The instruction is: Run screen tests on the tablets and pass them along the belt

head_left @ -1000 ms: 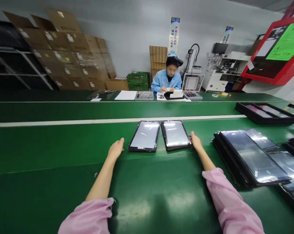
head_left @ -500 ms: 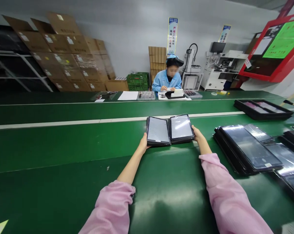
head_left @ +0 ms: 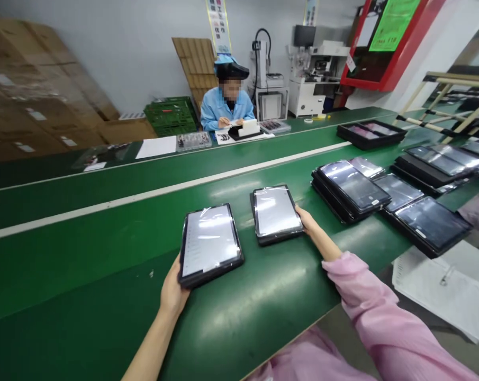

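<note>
My left hand [head_left: 172, 288] grips the lower left corner of a tablet [head_left: 210, 241] with a lit white screen and a black edge, its fingers partly hidden underneath. Just to the right is a second lit tablet [head_left: 274, 211], lying on what looks like another dark tablet or case. My right hand [head_left: 306, 219] is closed on its right edge, with some fingers out of sight. A strip of green table separates the two tablets. Both screens reflect the overhead light, and clear film seems to cover them.
Stacks of dark tablets [head_left: 352, 188] lie right of my right hand, with more tablets [head_left: 432, 222] beyond. A black tray [head_left: 370, 135] stands farther back. Across the green table [head_left: 104, 248] a person in blue [head_left: 227, 106] works. Papers [head_left: 445, 291] are below the table's right edge.
The two tablets were side by side; now they are apart. My left hand has brought its tablet nearer to me and leftward. The view has turned to the right.
</note>
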A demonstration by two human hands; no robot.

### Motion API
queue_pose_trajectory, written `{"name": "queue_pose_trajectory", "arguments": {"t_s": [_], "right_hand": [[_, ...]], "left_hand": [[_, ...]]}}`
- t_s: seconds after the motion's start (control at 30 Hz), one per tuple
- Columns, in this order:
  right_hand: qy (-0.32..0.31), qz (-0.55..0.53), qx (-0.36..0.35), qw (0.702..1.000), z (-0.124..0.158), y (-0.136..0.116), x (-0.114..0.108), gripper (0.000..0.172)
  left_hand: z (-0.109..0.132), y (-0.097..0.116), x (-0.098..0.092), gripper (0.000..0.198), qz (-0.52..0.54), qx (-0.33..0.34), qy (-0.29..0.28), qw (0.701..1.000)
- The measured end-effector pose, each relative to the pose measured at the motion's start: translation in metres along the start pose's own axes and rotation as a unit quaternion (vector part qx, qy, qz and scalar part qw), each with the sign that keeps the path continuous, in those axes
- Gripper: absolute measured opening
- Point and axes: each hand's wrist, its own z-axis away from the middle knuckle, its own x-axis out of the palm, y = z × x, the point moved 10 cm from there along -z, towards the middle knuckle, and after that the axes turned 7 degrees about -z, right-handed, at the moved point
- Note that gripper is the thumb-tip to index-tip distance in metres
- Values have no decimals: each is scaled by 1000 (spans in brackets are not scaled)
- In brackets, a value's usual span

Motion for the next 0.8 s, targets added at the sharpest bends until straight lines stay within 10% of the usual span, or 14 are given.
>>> {"name": "queue_pose_trajectory", "arguments": {"t_s": [0.2,0.4,0.5,0.63,0.8], "right_hand": [[-66,64,-10,996,115,37,-27,47],[-112,409,-137,895,179,15,-30,66],[-60,564,-311,762,213,-26,0,61],[-266,603,-468,589,265,-6,87,50],[-340,588,-450,579,266,22,96,35]], "left_hand": [[91,-56,-105,69,-120,-45,63,990],[150,-37,-162,77,-338,89,69,934],[180,10,-157,70,-473,263,102,835],[198,23,-109,58,-595,341,69,724],[211,7,-38,67,-658,355,-5,664]]}}
